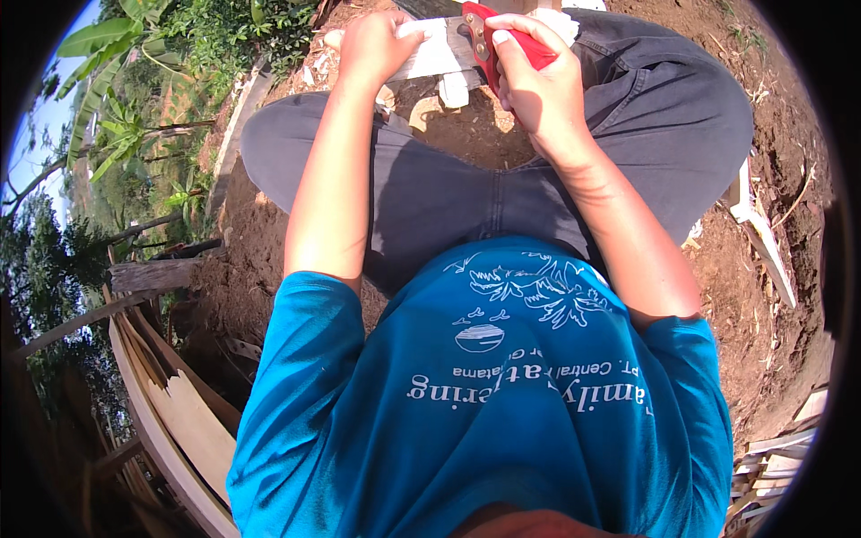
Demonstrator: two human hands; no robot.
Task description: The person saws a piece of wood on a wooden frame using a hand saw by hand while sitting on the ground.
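At the top of the head view, my right hand (543, 85) is closed around the red handle (482, 40) of what looks like a hand saw. Metal rivets show where the handle meets the blade. A broad, pale grey-white blade (430, 56) runs left from it, glaring in the sun. My left hand (372, 47) grips its far end, thumb lying along the face; those fingers are partly hidden. Just below the blade sits a small whitish block (454, 91); whether it touches the blade I cannot tell.
I sit with legs in dark trousers (664, 108) spread around the work, on brown soil (771, 206) strewn with wood chips. Long split boards (193, 412) lean at lower left, and a wood offcut (767, 238) lies right. Stacked strips (780, 466) are at lower right; plants (117, 117) grow left.
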